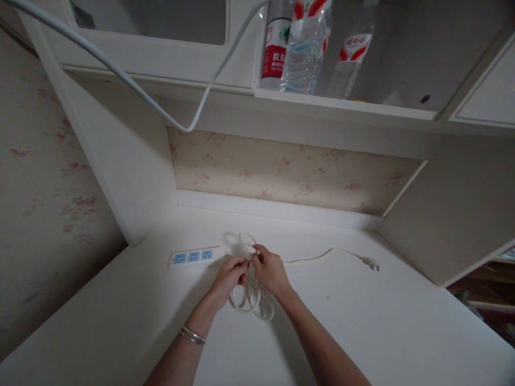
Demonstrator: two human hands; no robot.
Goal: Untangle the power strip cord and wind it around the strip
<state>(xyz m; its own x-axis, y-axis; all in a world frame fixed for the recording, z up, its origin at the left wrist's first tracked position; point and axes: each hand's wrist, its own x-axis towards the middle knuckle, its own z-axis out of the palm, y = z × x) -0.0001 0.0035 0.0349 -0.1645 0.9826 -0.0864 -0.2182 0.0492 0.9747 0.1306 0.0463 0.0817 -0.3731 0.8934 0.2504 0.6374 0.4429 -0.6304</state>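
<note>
A white power strip (196, 257) with three blue socket blocks lies on the white desktop, to the left of both hands. Its cream power cord (244, 309) is gathered in loops, partly hidden by my fingers. My left hand (230, 275) pinches the bundle at its middle, thumb and forefinger together. Right beside it, my right hand (269, 268) is closed on the same bundle, the fingertips of both hands nearly meeting. From there the cord's free end runs right to a plug (370, 262) lying on the desk.
Above the desk (346, 327) is a shelf holding several plastic bottles (304, 53). A thick white cable or arm (161, 110) hangs in a bend at upper left, in front of the cabinet. Side panels and a papered back wall (281, 169) enclose the desk.
</note>
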